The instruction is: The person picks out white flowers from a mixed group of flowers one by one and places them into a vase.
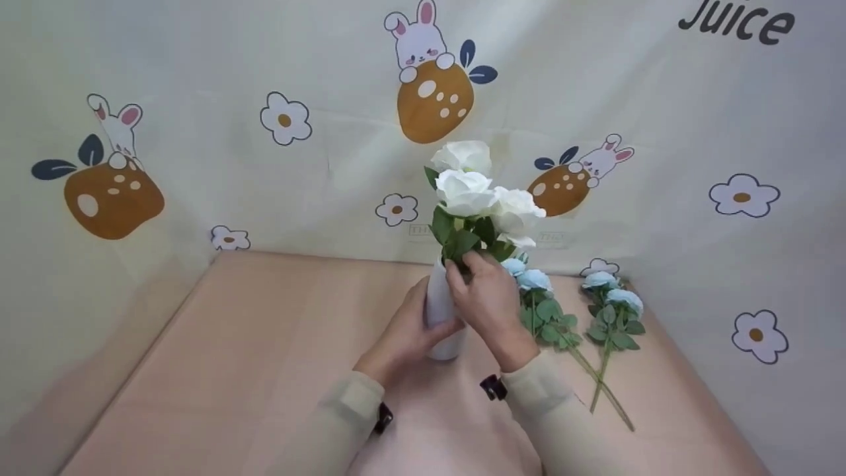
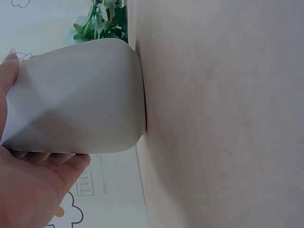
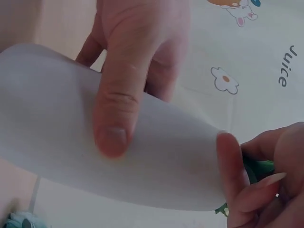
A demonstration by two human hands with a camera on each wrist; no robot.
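A tall white vase stands upright on the table, and its smooth lower body fills much of the left wrist view. My left hand grips it round the side, the thumb lying across the front in the right wrist view. White roses with dark green leaves rise from the vase mouth. Just at the rim, my right hand pinches the roses' stems among the leaves, one finger against the vase edge. The stem ends are hidden.
To the right, light blue roses and another blue bunch lie on the pinkish table, their stems crossing. Behind hangs a pale cloth printed with rabbits, fruit and flowers.
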